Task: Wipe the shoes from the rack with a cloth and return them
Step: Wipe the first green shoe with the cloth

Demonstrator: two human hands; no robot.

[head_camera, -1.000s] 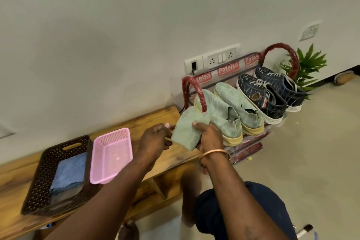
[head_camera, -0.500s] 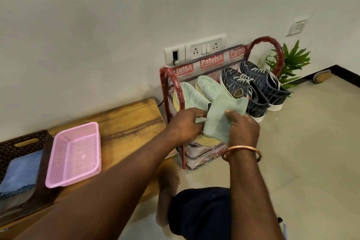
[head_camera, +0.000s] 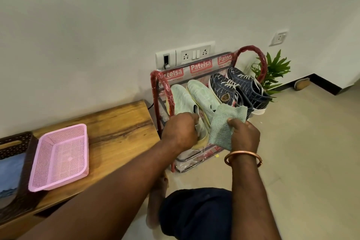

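Green shoe [head_camera: 182, 101], toe away (heel near)

home interior, looks like an entry or hallway corner. small red shoe rack [head_camera: 200, 67] against a plain painted wall [head_camera: 116, 15], light green shoes [head_camera: 183, 99] and dark blue sneakers [head_camera: 243, 87] on it. household switchboard [head_camera: 194, 54] with sockets on the wall, second socket [head_camera: 279, 37] further right. low wooden bench [head_camera: 116, 128] with a pink plastic basket [head_camera: 60, 158] and a dark woven basket [head_camera: 11, 146]. green plant [head_camera: 274, 68] beside the rack, beige tiled floor [head_camera: 302, 152], dark skirting [head_camera: 327, 85].
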